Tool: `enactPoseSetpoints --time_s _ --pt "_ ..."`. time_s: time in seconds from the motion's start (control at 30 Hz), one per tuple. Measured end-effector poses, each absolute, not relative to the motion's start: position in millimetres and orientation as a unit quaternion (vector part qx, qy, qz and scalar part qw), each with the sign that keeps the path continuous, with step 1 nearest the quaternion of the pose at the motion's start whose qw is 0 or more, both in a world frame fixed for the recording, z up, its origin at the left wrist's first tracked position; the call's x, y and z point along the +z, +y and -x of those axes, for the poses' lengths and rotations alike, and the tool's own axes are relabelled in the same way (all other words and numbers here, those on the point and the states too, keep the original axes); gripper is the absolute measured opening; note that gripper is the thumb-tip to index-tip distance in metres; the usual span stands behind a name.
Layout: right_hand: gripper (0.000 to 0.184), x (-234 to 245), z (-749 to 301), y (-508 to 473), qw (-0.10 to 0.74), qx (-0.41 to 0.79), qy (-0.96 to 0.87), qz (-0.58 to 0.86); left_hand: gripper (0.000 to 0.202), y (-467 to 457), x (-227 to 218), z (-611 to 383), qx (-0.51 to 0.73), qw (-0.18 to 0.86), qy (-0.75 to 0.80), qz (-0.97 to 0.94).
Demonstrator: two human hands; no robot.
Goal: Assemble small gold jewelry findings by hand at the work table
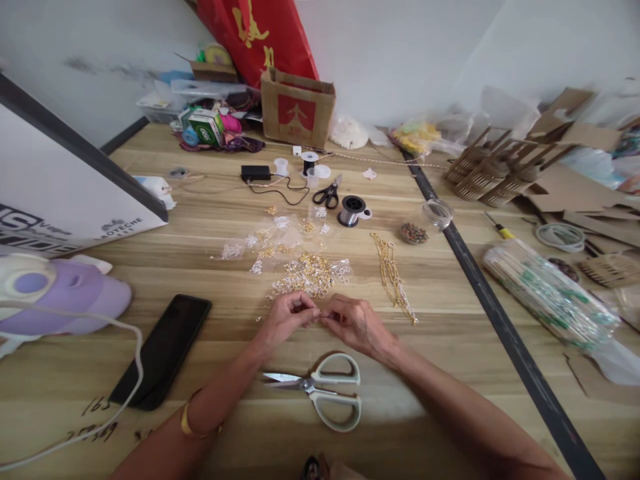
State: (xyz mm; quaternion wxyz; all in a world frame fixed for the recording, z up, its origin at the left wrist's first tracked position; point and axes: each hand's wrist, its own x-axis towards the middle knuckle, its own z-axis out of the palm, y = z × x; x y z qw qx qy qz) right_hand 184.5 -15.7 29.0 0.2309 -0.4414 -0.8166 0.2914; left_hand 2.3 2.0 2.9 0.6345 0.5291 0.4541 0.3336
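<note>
My left hand (289,315) and my right hand (354,323) meet fingertip to fingertip over the wooden table (225,220). Both are closed in a pinch on something tiny that I cannot make out. Just beyond them lies a heap of small gold and silver rings and beads (305,275). A finished gold chain (393,277) stretches out to the right of the heap. White-handled scissors (323,390) lie between my forearms, blades pointing left. A gold bangle (189,420) sits on my left wrist.
A black phone (165,350) lies at the left, near a purple and white device (60,293) with a white cable. Farther back are black scissors (327,195), a wire spool (351,211), a bead dish (413,233) and a cardboard bag (297,110). Bamboo sticks in plastic (547,293) lie right.
</note>
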Motion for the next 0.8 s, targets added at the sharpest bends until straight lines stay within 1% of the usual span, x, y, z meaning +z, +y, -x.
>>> enactPoseSetpoints --time_s 0.23,0.33,0.43,0.57,0.63,0.8 --pt "0.009 28 -184 -17 0.243 0.304 -0.808 0.442 0.022 2 5 -2 0.336 0.634 0.450 -0.531" --pt "0.010 28 -184 -18 0.241 0.288 -0.818 0.436 0.022 1 4 -2 0.339 0.632 0.450 -0.531" --pt "0.012 27 -184 -20 0.223 0.233 -0.843 0.431 0.023 2 3 -3 0.342 0.635 0.449 -0.528" --pt "0.017 29 -182 -25 0.173 0.124 -0.884 0.416 0.025 3 1 -3 0.340 0.638 0.453 -0.522" --pt "0.016 30 -181 -27 0.154 0.083 -0.899 0.402 0.026 3 0 -3 0.343 0.637 0.450 -0.523" --pt "0.014 31 -180 -31 0.129 0.032 -0.922 0.364 0.026 2 -1 -3 0.341 0.640 0.444 -0.526"
